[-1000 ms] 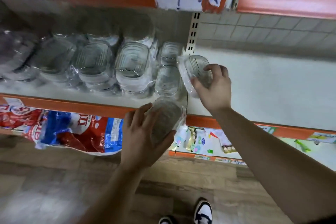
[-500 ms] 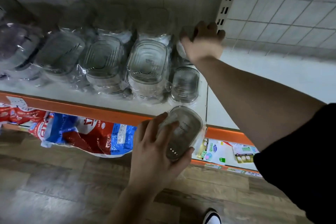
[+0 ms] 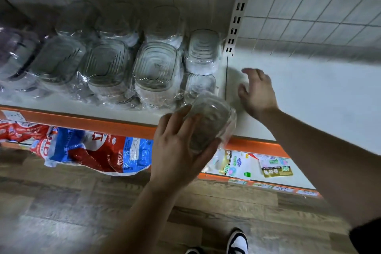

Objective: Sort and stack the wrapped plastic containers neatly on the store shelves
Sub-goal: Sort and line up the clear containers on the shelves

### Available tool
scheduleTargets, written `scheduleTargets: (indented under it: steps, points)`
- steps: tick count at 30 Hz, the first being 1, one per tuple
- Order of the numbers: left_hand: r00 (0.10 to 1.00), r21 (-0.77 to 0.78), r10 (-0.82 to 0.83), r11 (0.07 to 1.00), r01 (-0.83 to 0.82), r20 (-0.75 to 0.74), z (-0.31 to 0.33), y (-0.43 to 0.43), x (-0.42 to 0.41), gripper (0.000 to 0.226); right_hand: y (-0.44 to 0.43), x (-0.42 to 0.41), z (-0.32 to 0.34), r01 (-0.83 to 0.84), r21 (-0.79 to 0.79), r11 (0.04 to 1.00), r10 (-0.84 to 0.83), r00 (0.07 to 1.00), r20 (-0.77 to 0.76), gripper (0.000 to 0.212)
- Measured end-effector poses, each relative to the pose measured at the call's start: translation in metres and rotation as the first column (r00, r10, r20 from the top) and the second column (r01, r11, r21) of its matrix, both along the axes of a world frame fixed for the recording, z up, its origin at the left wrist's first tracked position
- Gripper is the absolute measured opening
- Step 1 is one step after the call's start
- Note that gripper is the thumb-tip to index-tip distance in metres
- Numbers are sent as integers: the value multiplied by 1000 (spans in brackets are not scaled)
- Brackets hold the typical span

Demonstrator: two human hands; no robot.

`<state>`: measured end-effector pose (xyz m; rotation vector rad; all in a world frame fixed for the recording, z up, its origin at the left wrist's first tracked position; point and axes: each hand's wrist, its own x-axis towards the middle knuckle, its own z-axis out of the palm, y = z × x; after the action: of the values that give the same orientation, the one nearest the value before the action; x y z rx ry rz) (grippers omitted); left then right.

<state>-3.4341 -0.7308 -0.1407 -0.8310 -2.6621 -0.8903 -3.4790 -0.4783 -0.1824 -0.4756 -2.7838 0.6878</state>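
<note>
Right hand [image 3: 257, 93] empty, left hand [image 3: 177, 148] lifted
My right hand no longer holds its wrapped container [image 3: 203, 47], which now sits at the back beside the upright [image 3: 237, 18]; my left hand has raised the second container [image 3: 210, 123] over the shelf [image 3: 123, 113] edge.

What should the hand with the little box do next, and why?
Probably the left hand should carry its wrapped container forward and set it on the small front container. That one looks alike in size and sits lower than the stack behind it. The right hand is open, holding nothing.
</note>
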Motion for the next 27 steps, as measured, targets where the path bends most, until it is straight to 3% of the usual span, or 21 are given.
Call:
scheduleTargets:
  steps: [3,9,14,27]
  points:
    - [998,-76,39,996,-43,-53,6,17,-15,55,10,46,-21,56,21,998,-58,991,122,43]
    - [989,-368,47,925,-95,-138,14,46,-39,59,9,102,-33,-66,102,993,60,996,59,43]
    - [983,-543,138,820,-182,-122,22,68,-49,58,6,105,-35,-61,92,994,55,996,65,49]
    - [978,-695,159,688,-208,-135,19,94,-78,71,4,106,-31,-88,87,992,76,988,133,52]
